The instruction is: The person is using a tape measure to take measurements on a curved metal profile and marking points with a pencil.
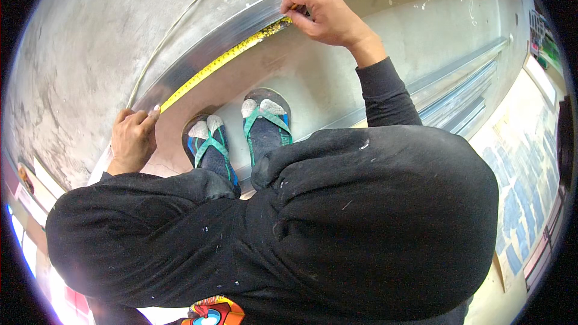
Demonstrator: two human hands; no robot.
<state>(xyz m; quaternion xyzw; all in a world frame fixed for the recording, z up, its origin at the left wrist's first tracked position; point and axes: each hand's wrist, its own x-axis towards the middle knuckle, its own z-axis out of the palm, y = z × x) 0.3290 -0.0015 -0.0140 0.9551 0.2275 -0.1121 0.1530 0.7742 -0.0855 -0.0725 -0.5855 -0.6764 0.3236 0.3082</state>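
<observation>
A yellow tape measure blade (224, 59) is stretched out along a long grey metal channel (198, 48) lying on the floor. At the blade's left end, my left hand (132, 138) pinches it with thumb and forefinger near the channel's near end. My right hand (325, 17) is closed around the blade's other, worn and dark-speckled end, and its fingers rest by the channel's edge. Whether the tape's case sits inside my right hand is hidden by the fingers.
Below the blade are my feet in socks and green-strapped flip-flops (267, 119). More metal profiles (460, 93) lie stacked at the right. A thin pale cable (174, 27) runs across the concrete floor beyond the channel. A blue-patched pale sheet (518, 186) is at far right.
</observation>
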